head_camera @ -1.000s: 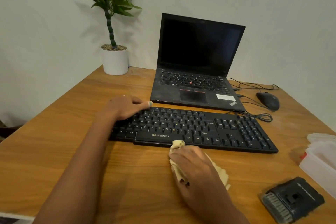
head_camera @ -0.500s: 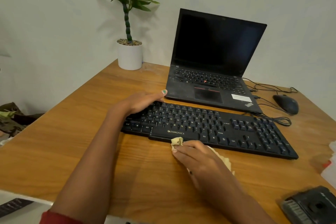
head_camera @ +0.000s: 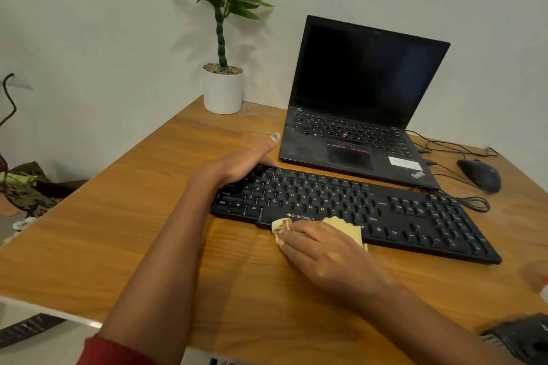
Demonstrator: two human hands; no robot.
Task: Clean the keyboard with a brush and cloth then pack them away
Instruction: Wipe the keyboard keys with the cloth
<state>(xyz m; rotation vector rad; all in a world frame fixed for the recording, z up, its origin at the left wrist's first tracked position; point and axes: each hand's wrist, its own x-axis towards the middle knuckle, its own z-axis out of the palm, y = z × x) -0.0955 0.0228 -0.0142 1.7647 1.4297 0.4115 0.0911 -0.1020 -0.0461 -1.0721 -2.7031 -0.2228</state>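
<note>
We saw a long black plastic keyboard (head_camera: 370, 210) lying flat on a brown wooden table (head_camera: 142, 216), set at a slant, with its left end nearer the middle of the table. The left hand (head_camera: 237, 164) rested on the far left corner of the keyboard, with its fingers lying over the back edge and its thumb sticking up and away from the keys. The fingers looked fairly straight, and they were not wrapped round anything. The right hand (head_camera: 323, 249) was at the front edge of the keyboard, just below the white brand name. Its fingers were curled round a small soft yellow cloth (head_camera: 345, 225), and they pressed it against the front edge of the keyboard. One bunched end of the cloth poked out past the fingertips on the left, and a flat part stuck up over the keys behind the hand. A black open laptop (head_camera: 361, 115) with a dark screen stood just behind the keyboard. A green plant in a white round pot (head_camera: 223, 92) stood at the far edge of the table, and a black computer mouse (head_camera: 480, 175) lay to the right of the laptop. A dark flat brush tool (head_camera: 522, 341) showed at the bottom right corner, blurred and partly cut off.
</note>
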